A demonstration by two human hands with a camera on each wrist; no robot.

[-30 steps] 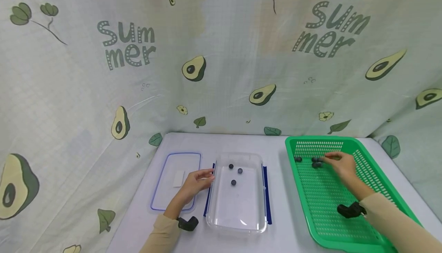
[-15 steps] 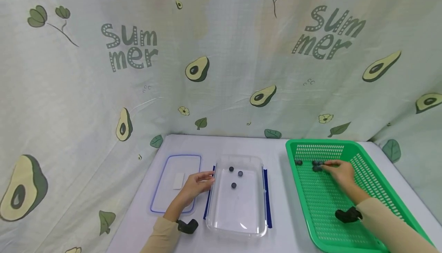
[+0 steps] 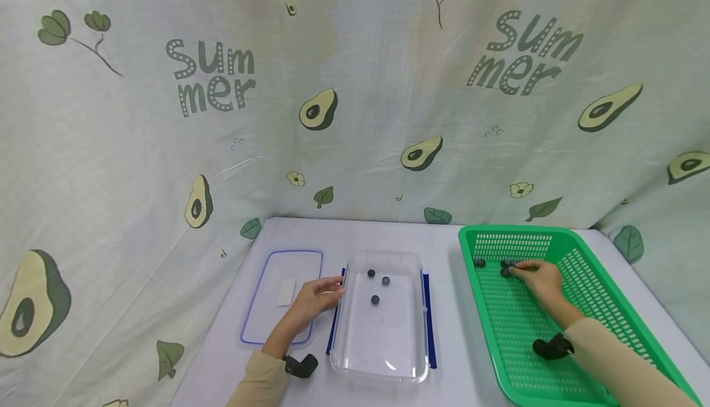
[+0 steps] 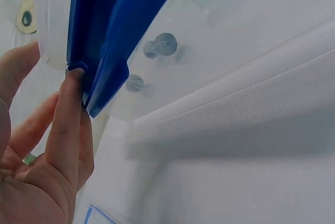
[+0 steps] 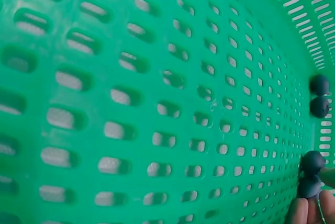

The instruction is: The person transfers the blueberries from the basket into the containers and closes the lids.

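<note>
A clear plastic container (image 3: 383,357) with blue latches stands in the middle of the table, several dark blueberries (image 3: 375,300) lying inside it. My left hand (image 3: 315,299) is at its left side; in the left wrist view, nearly straight fingers (image 4: 65,124) touch the end of the hanging blue latch (image 4: 107,35). At the far end of the green basket (image 3: 501,357), my right hand (image 3: 540,280) reaches down to a small cluster of blueberries. There its fingertips (image 5: 298,211) pinch a blueberry (image 5: 310,186), with another one (image 5: 312,162) right against it.
Two more blueberries (image 5: 319,96) lie near the basket's far left corner. A clear lid with a blue seal (image 3: 259,296) lies flat left of the container. Behind the table hangs a printed cloth (image 3: 355,86).
My right hand has shifted slightly left and nearer among the basket's blueberries. My left hand stays at the container's side. The head view has tilted a little.
</note>
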